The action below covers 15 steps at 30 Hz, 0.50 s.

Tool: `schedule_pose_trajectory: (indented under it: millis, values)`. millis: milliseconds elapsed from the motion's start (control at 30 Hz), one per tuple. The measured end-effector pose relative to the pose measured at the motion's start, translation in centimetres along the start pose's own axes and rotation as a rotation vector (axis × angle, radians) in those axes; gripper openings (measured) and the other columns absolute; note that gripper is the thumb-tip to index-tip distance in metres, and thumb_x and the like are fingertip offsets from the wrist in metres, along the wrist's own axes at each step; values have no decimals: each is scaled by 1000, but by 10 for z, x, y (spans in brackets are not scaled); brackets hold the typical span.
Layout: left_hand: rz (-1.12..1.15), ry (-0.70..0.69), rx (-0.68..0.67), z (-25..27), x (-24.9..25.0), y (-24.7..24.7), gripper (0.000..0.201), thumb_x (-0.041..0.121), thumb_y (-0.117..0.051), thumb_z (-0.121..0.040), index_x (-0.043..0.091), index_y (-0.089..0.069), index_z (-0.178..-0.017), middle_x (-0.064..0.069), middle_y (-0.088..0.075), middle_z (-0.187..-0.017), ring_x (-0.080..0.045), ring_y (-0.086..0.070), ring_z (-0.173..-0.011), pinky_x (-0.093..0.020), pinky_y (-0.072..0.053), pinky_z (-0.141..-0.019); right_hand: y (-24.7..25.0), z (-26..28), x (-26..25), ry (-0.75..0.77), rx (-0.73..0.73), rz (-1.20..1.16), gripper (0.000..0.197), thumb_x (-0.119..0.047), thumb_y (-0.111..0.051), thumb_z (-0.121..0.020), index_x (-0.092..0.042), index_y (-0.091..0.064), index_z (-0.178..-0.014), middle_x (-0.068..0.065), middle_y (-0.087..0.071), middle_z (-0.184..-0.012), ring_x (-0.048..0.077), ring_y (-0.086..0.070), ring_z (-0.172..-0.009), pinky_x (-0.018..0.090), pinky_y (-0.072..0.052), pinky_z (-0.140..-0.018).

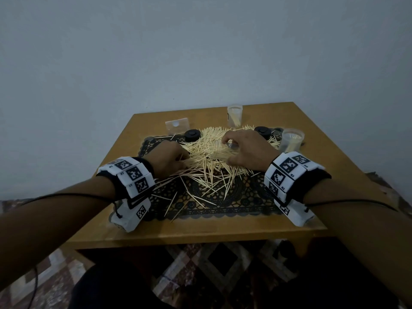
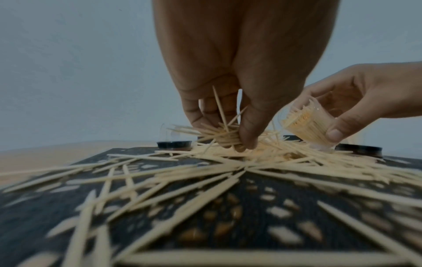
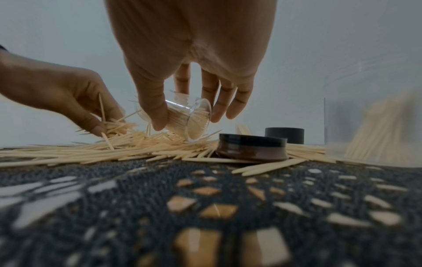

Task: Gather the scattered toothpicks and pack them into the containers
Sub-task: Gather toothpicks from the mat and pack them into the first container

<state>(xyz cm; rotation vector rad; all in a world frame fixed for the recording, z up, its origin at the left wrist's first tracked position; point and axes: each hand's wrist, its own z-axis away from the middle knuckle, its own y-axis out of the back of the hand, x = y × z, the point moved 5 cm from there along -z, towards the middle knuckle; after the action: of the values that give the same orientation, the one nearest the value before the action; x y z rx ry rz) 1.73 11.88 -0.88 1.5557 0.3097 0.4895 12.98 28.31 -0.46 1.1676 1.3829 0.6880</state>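
Note:
A big heap of pale toothpicks lies spread over a black lace mat. My left hand pinches a bunch of toothpicks at the heap's left side. My right hand grips a small clear container, tilted on its side and partly packed with toothpicks, its mouth toward the left hand. Two more clear containers holding toothpicks stand upright, one at the back and one at the right.
Two black lids lie at the heap's far edge, and a further dark lid shows behind. A clear flat plastic piece stands at the back left. The wooden table ends close behind the containers, against a plain wall.

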Motion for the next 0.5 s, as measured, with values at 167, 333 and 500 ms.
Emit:
schedule_pose_trajectory:
  millis: [167,333,500]
  values:
    - [75,-48,81,-10,20,20,19,26,-63,-92,9,-73,-94,0,-71,-86,-14,-61,-73,-15,-36,-60,-3,-2,2,-22,17,36,47,-30,-82,-68,-22,-62,-110,7,-64,-105,25,-59,-97,44,-52,-86]
    - [102,-76,81,-15,30,28,16,20,-64,-91,8,-73,-94,-3,-71,-88,-9,-57,-69,-15,-34,-60,0,-2,7,-48,48,84,44,-28,-81,-70,-22,-62,-110,6,-64,-107,26,-59,-99,44,-50,-89]
    - [79,-77,69,-15,34,29,16,17,-64,-90,9,-71,-102,-1,-70,-94,-11,-57,-79,-18,-35,-66,-1,-3,5,-21,48,69,45,-29,-82,-69,-22,-62,-109,6,-65,-107,25,-60,-98,44,-52,-86]
